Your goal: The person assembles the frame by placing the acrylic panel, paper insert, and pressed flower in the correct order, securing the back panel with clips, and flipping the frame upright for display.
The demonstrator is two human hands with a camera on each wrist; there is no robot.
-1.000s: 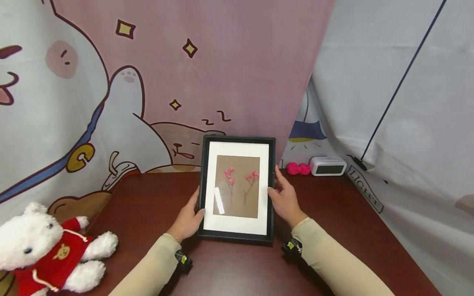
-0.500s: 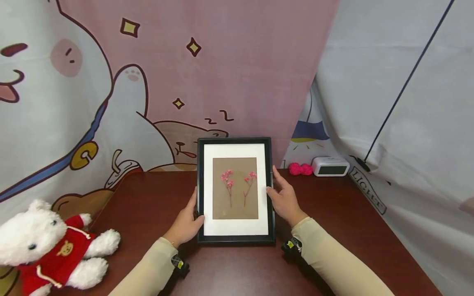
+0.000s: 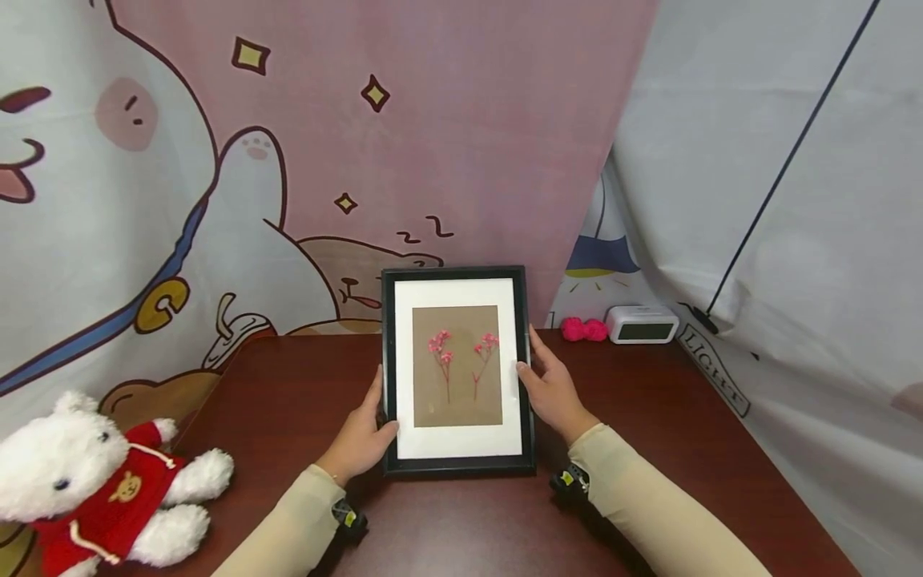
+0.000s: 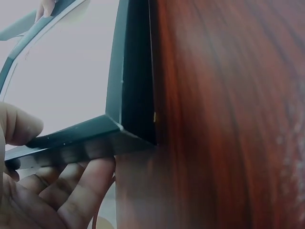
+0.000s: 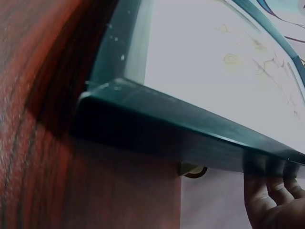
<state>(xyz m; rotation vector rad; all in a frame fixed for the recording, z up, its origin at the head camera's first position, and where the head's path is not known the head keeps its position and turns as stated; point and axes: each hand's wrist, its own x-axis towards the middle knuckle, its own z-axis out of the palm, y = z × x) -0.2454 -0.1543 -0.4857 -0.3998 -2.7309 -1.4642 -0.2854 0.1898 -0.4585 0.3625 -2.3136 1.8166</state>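
Observation:
A black picture frame [image 3: 459,449] stands nearly upright in the middle of the head view. Inside its white mat are two sprigs of pink flowers on a brown backing. My left hand [image 3: 358,439] grips the frame's left side, thumb at the front edge and fingers along the side. On the opposite side my right hand [image 3: 557,391] holds it a little higher, its thumb on the front border. The left wrist view shows the frame's lower edge [image 4: 138,71] at the wooden tabletop. Fingers [image 5: 271,195] press against the frame's side in the right wrist view.
A white plush bear [image 3: 115,489] in a red top sits at the table's left. Near the back right are a pink bow-like object [image 3: 584,329] and a white digital clock [image 3: 642,324]. A printed cloth [image 3: 461,120] hangs behind the brown table [image 3: 303,377].
The frame has turned to face the head camera more squarely and shifted slightly left; the bright reflection on its glass is gone. The left hand moved slightly left and down. Both hands keep their hold.

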